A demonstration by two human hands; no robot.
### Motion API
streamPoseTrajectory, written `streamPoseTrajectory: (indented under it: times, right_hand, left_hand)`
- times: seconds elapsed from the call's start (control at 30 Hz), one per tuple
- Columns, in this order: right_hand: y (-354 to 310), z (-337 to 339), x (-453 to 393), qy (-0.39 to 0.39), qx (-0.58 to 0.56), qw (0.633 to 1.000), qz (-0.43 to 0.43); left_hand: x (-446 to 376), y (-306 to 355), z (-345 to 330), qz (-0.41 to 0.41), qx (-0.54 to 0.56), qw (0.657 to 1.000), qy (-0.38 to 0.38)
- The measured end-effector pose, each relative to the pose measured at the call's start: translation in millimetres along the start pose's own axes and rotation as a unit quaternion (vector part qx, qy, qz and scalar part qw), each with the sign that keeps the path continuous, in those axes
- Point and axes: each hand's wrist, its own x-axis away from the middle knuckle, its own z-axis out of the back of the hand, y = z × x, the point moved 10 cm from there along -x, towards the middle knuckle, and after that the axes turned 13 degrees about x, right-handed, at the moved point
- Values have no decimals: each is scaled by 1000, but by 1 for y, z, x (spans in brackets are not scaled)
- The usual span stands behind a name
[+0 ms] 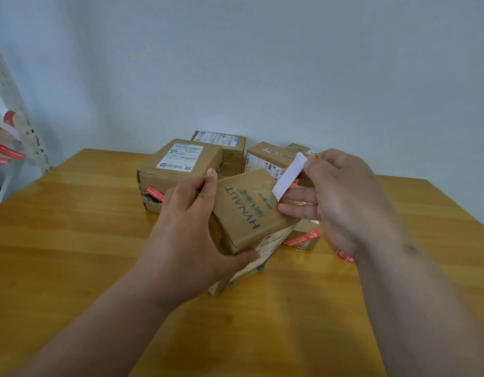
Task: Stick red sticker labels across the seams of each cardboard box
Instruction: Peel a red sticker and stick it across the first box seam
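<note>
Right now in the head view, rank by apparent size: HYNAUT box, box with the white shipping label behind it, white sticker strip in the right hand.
1. HYNAUT box, though nearer the camera
2. Shipping-label box, possibly comparable
3. White sticker strip, clearly smallest

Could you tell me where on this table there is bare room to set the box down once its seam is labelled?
The wooden table is bare along its left side, left of the left hand, and across the near edge between both forearms. The far middle is crowded with cardboard boxes, and stickered boxes sit under the right hand.
</note>
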Motion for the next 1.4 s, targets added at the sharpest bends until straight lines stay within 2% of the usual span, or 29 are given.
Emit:
streamPoseTrajectory:
  times: [0.47,0.57,0.67,0.77,0.9,1.0,1.1,1.23,1.4]
  right_hand:
    - [14,1,-5,-34,-177,982,-51]
    - [10,6,-6,-29,-203,978,-42]
    - [12,15,-8,0,-257,966,-35]
    - [28,15,-8,33,-296,953,-50]
    - [47,-9,-1,34,-313,946,-79]
    - [61,-26,1,30,-337,934,-118]
    - [71,-28,-2,40,-361,920,-149]
    - [64,-26,-8,48,-337,931,-134]
    - [43,-35,-17,17,-269,957,-104]
  left_hand:
    - [-2,-12,4,30,19,999,11]
    - [-4,-26,5,77,61,995,14]
    - [-2,-47,17,156,132,977,64]
    - [-5,-55,29,196,117,969,92]
    - [-20,-45,29,172,7,985,32]
    - [-29,-44,24,179,-91,979,-28]
    - [-32,-49,21,186,-138,971,-62]
    - [-16,-66,13,260,-61,957,-116]
    - [10,-80,3,334,57,933,-125]
